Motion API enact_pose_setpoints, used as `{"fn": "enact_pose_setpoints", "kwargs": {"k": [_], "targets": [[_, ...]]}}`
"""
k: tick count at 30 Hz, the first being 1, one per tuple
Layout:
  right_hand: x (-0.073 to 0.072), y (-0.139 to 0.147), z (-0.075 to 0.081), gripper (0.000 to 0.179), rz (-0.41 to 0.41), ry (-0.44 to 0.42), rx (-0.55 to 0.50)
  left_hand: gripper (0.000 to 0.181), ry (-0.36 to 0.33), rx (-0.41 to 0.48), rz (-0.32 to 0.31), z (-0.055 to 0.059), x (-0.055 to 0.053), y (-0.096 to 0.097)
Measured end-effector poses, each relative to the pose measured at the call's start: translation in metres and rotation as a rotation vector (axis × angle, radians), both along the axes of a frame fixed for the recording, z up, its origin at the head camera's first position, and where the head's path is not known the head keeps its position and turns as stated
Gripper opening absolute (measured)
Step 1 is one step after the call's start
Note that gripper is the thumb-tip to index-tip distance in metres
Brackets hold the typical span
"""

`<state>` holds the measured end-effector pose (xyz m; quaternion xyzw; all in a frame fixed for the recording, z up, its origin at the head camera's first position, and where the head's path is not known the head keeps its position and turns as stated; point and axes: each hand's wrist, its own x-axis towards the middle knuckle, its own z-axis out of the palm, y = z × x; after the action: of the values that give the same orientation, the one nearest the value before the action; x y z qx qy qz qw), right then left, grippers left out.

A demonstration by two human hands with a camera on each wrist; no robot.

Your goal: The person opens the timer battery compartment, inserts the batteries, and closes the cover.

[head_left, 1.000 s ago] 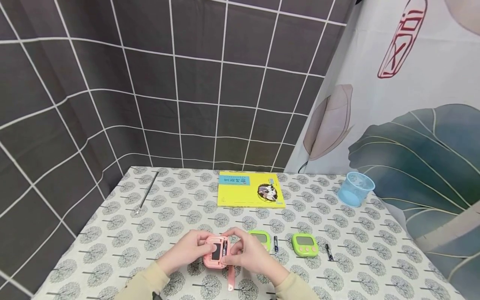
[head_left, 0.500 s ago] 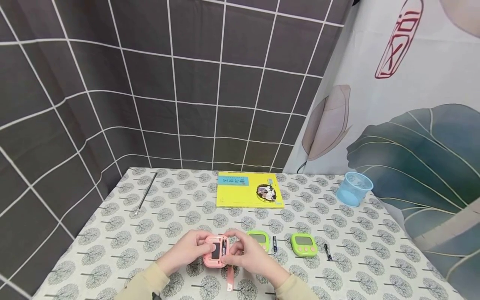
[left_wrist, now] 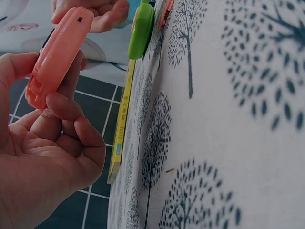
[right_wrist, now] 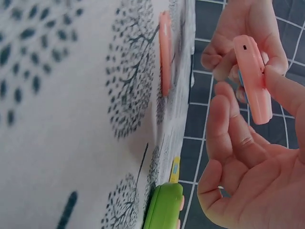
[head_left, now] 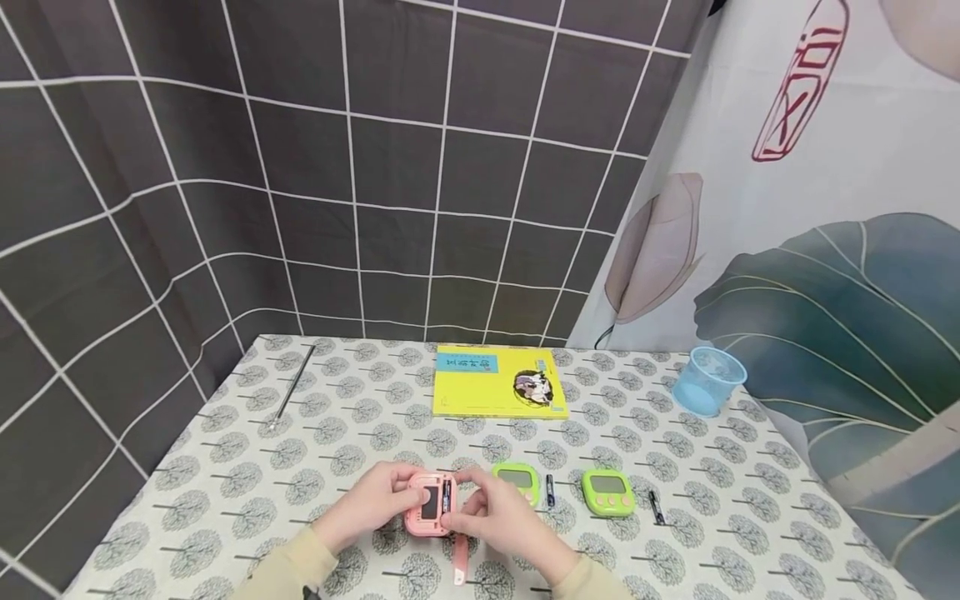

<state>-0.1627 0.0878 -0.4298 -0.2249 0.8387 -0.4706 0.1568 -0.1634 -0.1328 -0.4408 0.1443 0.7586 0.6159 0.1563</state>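
Note:
A pink electronic timer, its back facing up, is held above the table between both hands. In its open battery slot lies a dark AAA-size battery. My left hand grips the timer's left side, thumb on the back and curled fingers beneath, as the left wrist view shows. At the right side my right hand pinches the edge; its thumb presses near the slot's lower end and the other fingers are bent. A flat pink strip, like a battery cover, lies on the cloth just below.
Two green timers lie to the right, with one loose battery between them and another battery farther right. Behind are a yellow book, a blue basket and a thin metal rod.
The hands and the pink timer stay almost in place. My right index finger has lifted slightly off the timer's upper right edge; the whole view shifts a little with the head.

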Motion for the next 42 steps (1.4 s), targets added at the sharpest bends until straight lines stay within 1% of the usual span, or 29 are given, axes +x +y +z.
{"fn": "enact_pose_setpoints", "kwargs": {"k": [3, 7, 11, 20, 23, 29, 36, 39, 42], "targets": [[0.0, 0.004, 0.0, 0.057, 0.028, 0.021, 0.079, 0.027, 0.006, -0.006, 0.001, 0.0, 0.0, 0.0], [0.003, 0.008, -0.001, 0.049, 0.069, 0.026, 0.223, 0.028, 0.005, -0.003, -0.001, -0.001, 0.0, -0.001], [0.008, 0.008, -0.004, 0.049, 0.069, 0.031, 0.304, 0.029, 0.004, -0.002, 0.001, -0.001, 0.001, -0.001], [0.015, 0.004, -0.007, 0.056, 0.077, 0.136, 0.412, 0.029, 0.0, -0.006, 0.002, 0.001, 0.002, 0.0], [0.016, 0.004, -0.008, 0.053, 0.085, 0.178, 0.445, 0.029, 0.004, -0.006, -0.001, 0.0, 0.002, 0.0], [0.017, 0.003, -0.009, 0.048, 0.102, 0.234, 0.493, 0.03, 0.01, -0.009, 0.005, -0.001, 0.001, 0.0], [0.018, 0.0, -0.008, 0.044, 0.1, 0.257, 0.531, 0.029, 0.008, -0.02, 0.011, 0.0, 0.001, 0.001], [0.019, -0.002, -0.007, 0.043, 0.104, 0.261, 0.525, 0.03, 0.004, -0.017, 0.012, 0.001, 0.002, 0.001], [0.019, -0.002, -0.007, 0.043, 0.099, 0.241, 0.51, 0.031, 0.0, -0.015, 0.01, 0.002, 0.002, 0.001]]}}
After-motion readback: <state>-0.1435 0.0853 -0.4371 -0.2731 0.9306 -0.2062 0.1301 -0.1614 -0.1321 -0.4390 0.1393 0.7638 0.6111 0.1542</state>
